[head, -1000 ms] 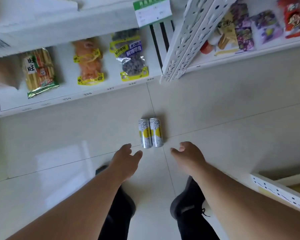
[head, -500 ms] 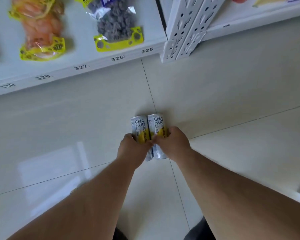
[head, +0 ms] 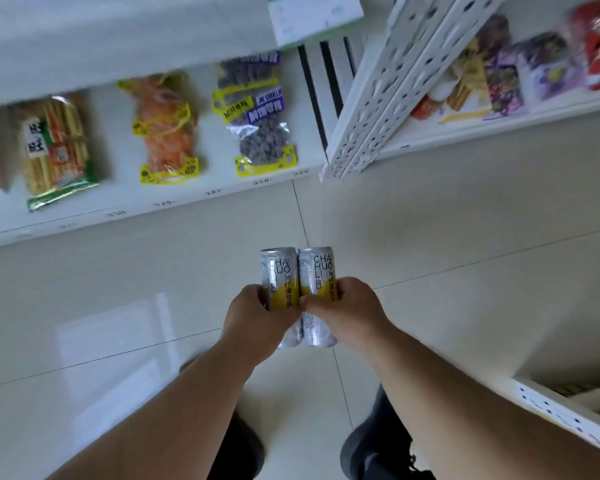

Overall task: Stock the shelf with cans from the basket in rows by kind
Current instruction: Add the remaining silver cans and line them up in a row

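1. Left hand (head: 257, 318) wrapped round the left can (head: 278, 282), fingers curled on its lower half, thumb across the front.
2. Right hand (head: 347, 311) wrapped round the right can (head: 317, 278) the same way, thumb on the yellow band.
3. Both cans are slim, silver on top, yellow lower down, printed "CHA HUO LI" plus Chinese text. They are side by side, touching, tops pointing away from the person, held above the floor (head: 465, 237).
4. Nearest the camera: two dark shoes, left shoe (head: 236, 445) and right shoe (head: 378, 445), on pale glossy tiles, below the forearms.
5. Bottom right corner: white perforated shelf edge (head: 565, 417), blurred.
6. Beyond the cans: low white shelf (head: 153, 206) with number tags along its front lip, digits too blurred to read.
7. On that shelf, left to right: bag of yellow stick snacks (head: 56, 150), orange snack bag (head: 167, 133), dark purple snack bag (head: 260, 126), all lying flat, apart from each other.
8. White perforated upright (head: 388, 84) divides this bay from the next shelf (head: 499, 123) on the right.
9. Right bay holds several purple, yellow and red packets (head: 506, 81), blurred.
10. No basket in view.
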`<state>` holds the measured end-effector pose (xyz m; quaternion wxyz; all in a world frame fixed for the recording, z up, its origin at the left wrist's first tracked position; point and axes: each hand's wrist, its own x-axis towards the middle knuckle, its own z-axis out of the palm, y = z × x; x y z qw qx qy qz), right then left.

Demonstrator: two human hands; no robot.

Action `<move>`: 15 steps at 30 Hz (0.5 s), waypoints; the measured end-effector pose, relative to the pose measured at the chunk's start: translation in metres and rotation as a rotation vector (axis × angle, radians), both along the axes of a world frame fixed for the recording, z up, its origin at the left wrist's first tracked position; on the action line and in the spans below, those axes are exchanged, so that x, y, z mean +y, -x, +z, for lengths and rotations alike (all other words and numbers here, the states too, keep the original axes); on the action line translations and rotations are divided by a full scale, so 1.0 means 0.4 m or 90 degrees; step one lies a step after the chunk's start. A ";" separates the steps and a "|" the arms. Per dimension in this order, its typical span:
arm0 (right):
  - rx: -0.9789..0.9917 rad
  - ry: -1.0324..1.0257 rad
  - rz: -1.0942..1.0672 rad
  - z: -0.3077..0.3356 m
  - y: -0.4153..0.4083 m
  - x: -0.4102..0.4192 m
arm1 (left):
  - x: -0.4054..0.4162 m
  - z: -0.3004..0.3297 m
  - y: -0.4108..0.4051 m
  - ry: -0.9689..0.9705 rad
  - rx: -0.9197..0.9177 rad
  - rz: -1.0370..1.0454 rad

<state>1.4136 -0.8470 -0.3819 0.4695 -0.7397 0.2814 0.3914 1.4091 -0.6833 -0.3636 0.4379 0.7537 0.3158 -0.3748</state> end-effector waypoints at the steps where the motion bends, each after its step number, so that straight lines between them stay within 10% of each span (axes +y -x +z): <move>1: -0.004 -0.005 0.004 0.078 -0.009 0.002 | 0.006 0.075 -0.007 -0.001 -0.007 -0.002; 15: -0.172 -0.035 0.003 1.132 -0.080 0.055 | 0.085 1.135 -0.046 -0.002 -0.178 0.031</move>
